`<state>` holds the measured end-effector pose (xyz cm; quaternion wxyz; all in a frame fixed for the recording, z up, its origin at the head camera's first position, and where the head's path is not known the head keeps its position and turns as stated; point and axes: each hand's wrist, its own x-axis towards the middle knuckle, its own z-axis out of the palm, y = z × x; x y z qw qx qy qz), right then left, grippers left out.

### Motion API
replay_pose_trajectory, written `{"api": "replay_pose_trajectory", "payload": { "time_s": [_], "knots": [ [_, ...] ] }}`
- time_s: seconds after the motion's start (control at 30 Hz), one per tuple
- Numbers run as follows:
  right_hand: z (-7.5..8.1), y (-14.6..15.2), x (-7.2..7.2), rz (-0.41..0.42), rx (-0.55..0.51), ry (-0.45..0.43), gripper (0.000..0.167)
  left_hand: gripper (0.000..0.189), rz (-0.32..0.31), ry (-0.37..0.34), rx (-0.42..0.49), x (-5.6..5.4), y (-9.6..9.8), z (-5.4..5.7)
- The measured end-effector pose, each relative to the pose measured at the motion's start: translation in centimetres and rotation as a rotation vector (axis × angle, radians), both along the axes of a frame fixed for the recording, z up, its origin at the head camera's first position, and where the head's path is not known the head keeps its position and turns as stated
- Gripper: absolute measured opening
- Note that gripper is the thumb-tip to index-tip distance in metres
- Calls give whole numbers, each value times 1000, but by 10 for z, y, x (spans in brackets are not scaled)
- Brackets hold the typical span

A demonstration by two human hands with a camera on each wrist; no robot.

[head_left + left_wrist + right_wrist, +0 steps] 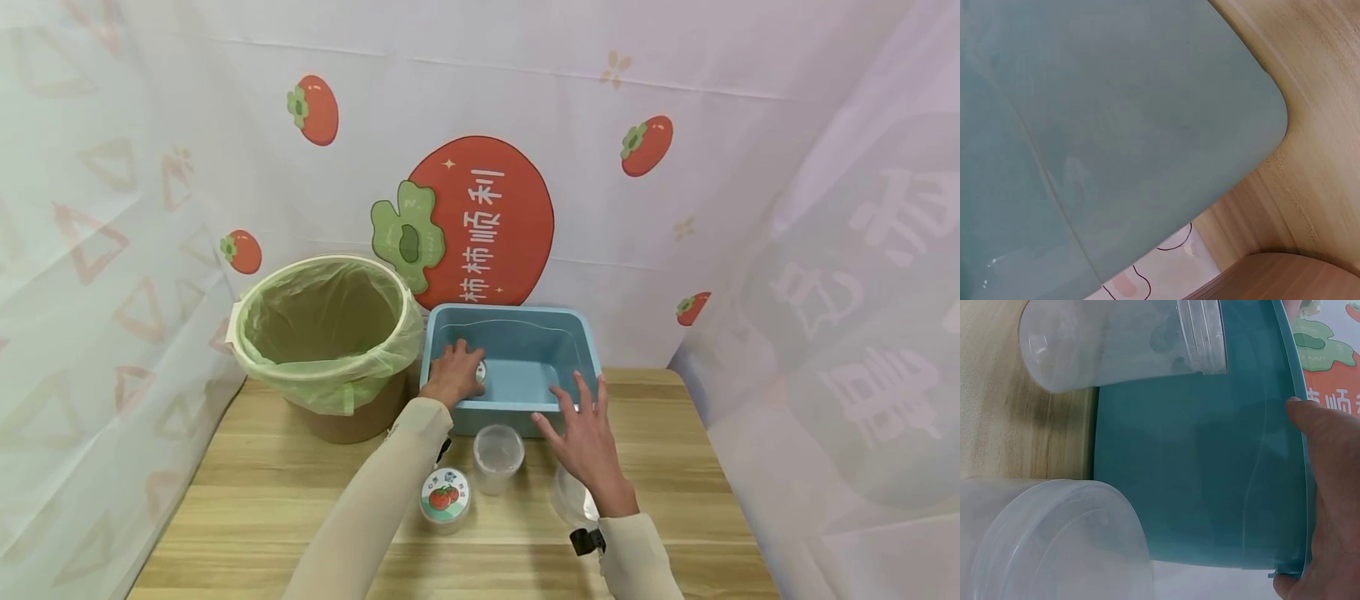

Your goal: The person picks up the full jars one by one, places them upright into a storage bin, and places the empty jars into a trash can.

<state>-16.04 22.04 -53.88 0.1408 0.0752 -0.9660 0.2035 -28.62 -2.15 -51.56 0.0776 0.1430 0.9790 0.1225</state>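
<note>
My left hand (455, 373) reaches down into the left part of a blue plastic bin (566, 314). Beside its bent fingers shows part of a small round item with a white top (481, 372); whether the fingers grip it is hidden. My right hand (587, 437) spreads its fingers over the bin's front right rim. In the right wrist view the thumb (1304, 414) touches that rim, and another fingertip is at the corner. Under the right hand is a clear plastic jar (570, 500), partly covered. The left wrist view shows only the bin's outer wall (1147, 112), not the fingers.
Another clear jar (498, 454) stands before the bin. Left of it is a jar with a tomato-printed lid (446, 492). A brown trash can (352, 417) lined with a green bag (375, 358) stands left of the bin. Behind hangs a printed white cloth (600, 225).
</note>
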Motion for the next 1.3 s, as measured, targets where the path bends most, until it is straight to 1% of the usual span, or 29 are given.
{"api": "replay_pose_trajectory", "payload": {
  "time_s": [0.07,0.3,0.53,0.7,0.93,1.0,1.17,1.3],
  "knots": [
    [1,0,0,-1,-2,-4,63,54,-1,-12,2,-1,0,0],
    [2,0,1,-7,3,-11,64,52,-2,9,21,2,-1,1],
    [-1,-1,2,-7,8,8,64,56,-23,-16,-19,3,0,-1],
    [0,-1,1,-4,7,12,64,54,-33,-12,-54,4,0,1],
    [1,-1,1,-9,6,-5,64,51,-49,63,-47,3,0,5],
    [1,-1,1,-9,6,-4,64,50,-51,73,-42,3,0,7],
    [2,-1,1,-5,6,9,63,46,-71,107,-25,9,-3,12],
    [1,-1,2,0,10,27,62,43,-97,167,-10,15,-6,15]
  ]
}}
